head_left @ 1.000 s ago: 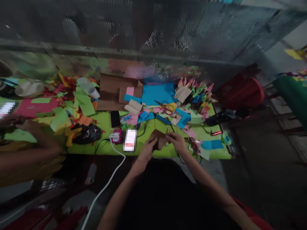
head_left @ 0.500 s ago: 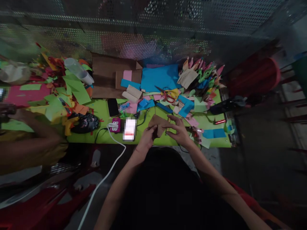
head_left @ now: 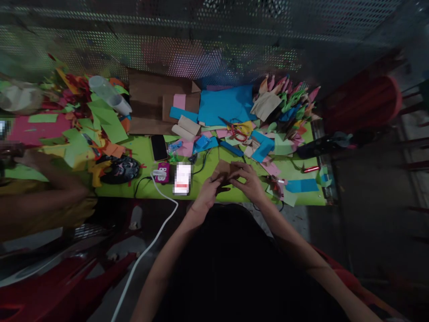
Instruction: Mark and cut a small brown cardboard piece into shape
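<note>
A piece of brown paper [head_left: 222,168] is held between my two hands, just above the near edge of the green table [head_left: 140,143]. My left hand [head_left: 210,188] pinches its lower left side, thumb on top. On the opposite side, my right hand [head_left: 248,180] grips the paper's edge between thumb and fingers. Part of the paper is hidden behind the fingers. Beyond it lie red-handled scissors [head_left: 238,132], a blue folded paper piece [head_left: 263,146] and scattered scraps. A lit phone [head_left: 182,179], its screen blurred out, lies left of my left hand.
A pink power socket [head_left: 162,172] with a white cable stands beside a dark phone [head_left: 158,148]. Brown sheets [head_left: 144,103], a blue sheet [head_left: 226,105] and a bunch of paper flowers [head_left: 291,100] fill the back. Another person's arm [head_left: 43,172] rests at left. A glue gun [head_left: 276,182] lies at right.
The brown paper has turned and tilted in my hands, showing less of its face. My right fingers have closed in on its edge. The view has shifted slightly.
</note>
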### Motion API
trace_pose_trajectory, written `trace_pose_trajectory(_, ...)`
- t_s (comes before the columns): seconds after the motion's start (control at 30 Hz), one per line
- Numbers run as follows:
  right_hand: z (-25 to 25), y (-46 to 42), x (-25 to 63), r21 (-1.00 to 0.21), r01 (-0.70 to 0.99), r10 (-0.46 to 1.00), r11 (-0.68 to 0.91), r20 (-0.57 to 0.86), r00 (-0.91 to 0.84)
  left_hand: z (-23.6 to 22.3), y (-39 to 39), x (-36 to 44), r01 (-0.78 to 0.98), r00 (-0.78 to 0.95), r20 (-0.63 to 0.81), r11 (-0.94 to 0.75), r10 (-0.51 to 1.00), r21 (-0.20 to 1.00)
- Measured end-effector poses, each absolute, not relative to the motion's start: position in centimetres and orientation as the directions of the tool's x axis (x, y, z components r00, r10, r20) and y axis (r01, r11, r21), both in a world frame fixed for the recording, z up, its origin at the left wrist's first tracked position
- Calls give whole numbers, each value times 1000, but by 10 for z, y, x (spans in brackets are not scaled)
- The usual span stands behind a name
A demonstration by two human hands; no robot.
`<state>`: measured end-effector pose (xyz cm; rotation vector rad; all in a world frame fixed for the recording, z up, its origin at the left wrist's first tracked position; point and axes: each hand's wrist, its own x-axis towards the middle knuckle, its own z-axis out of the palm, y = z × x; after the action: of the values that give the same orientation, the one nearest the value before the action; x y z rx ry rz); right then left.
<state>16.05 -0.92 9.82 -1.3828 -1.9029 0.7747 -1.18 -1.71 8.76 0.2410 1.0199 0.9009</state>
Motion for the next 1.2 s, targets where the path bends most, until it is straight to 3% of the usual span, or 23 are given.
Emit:
trace_pose_trajectory(0.2,96,-10,160,-813,523,965,254,182,-187,94,-18,-15,-535,232,-621,631,748,561)
trace_pose_trajectory(0.47,93,-13,152,-934,356,999,31,38,13,90,-22,-13,-607,209,-584,572,785,552)
trace_pose_trajectory(0.6,91,-16,146,-953,297,980,-56,4,197,101,-33,-11,-551,45,-563,491,825,675)
trace_pose_trajectory(0.7,92,-20,138,-933,360,958,-7,97,270,111,-43,-7,-403,21,-520,483,854,777)
trace_pose_trajectory(0.9,95,-42,123,-780,592,951,202,302,73,108,-40,-6,-325,51,-344,341,938,882)
trace_pose_trajectory(1.07,96,-60,121,-677,657,942,332,274,-194,111,-31,-21,-226,-4,-295,286,956,931)
trace_pose_trajectory(1.2,103,-67,122,-586,712,922,387,243,-302,118,-29,-28,-153,51,-270,274,962,949)
